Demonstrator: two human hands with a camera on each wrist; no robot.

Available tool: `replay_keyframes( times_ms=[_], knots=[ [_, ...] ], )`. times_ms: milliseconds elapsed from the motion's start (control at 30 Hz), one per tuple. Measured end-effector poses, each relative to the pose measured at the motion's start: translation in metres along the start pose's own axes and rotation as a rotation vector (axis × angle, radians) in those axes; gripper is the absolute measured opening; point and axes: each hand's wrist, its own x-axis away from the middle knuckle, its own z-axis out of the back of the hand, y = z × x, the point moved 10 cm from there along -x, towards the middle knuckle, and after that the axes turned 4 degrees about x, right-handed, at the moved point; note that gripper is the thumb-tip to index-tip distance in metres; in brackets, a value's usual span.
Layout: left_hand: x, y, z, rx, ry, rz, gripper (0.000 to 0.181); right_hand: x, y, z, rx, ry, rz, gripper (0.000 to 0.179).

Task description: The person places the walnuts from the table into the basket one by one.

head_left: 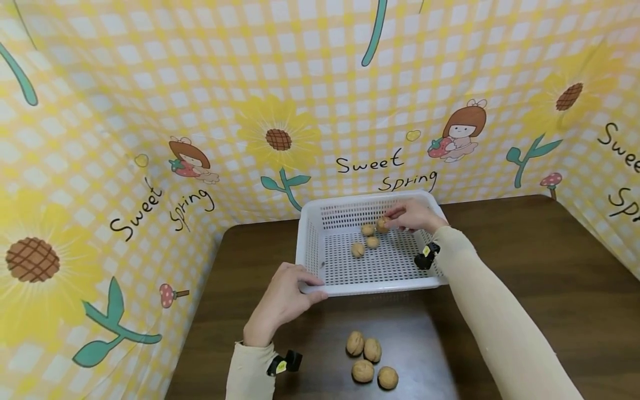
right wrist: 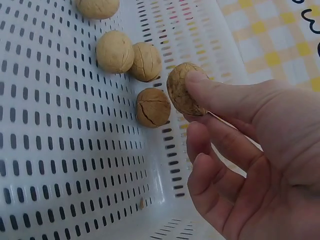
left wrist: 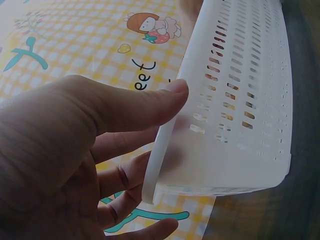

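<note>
My right hand (head_left: 417, 215) pinches a walnut (right wrist: 182, 90) between thumb and fingers, inside the far part of the white plastic basket (head_left: 385, 287). Several other walnuts (head_left: 357, 250) lie on the basket's slotted floor, one of them close below the held walnut in the right wrist view. At the basket's near left corner, my left hand (head_left: 287, 294) grips the rim, its thumb (left wrist: 170, 100) on the outer wall and its fingers over the inner side. Several more walnuts (head_left: 363, 370) sit in a loose group on the table in front of the basket.
The dark wooden table (head_left: 540, 266) carries the basket near its back edge. Behind and to the left hangs a yellow checked cloth (head_left: 330, 111) with printed flowers and words. A small dark crumb (right wrist: 141, 203) lies in the basket.
</note>
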Motion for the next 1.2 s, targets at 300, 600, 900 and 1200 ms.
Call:
replay_keyframes(
  times_ms=[300,600,900,1200],
  knots=[
    [-0.001,0.001,-0.001,-0.018,-0.001,0.007,0.013,0.0,0.009,-0.014,0.114,-0.086,-0.003,0.045],
    [0.0,0.002,-0.001,-0.013,0.004,0.006,0.013,-0.001,0.008,-0.022,0.133,-0.099,-0.007,0.043],
    [-0.001,0.001,-0.003,-0.006,0.006,0.006,0.013,0.003,0.007,-0.019,0.172,-0.12,-0.053,0.045],
    [-0.001,0.001,0.0,-0.015,0.001,0.005,0.014,0.029,-0.058,0.01,0.165,-0.108,0.131,0.05]
  ],
)
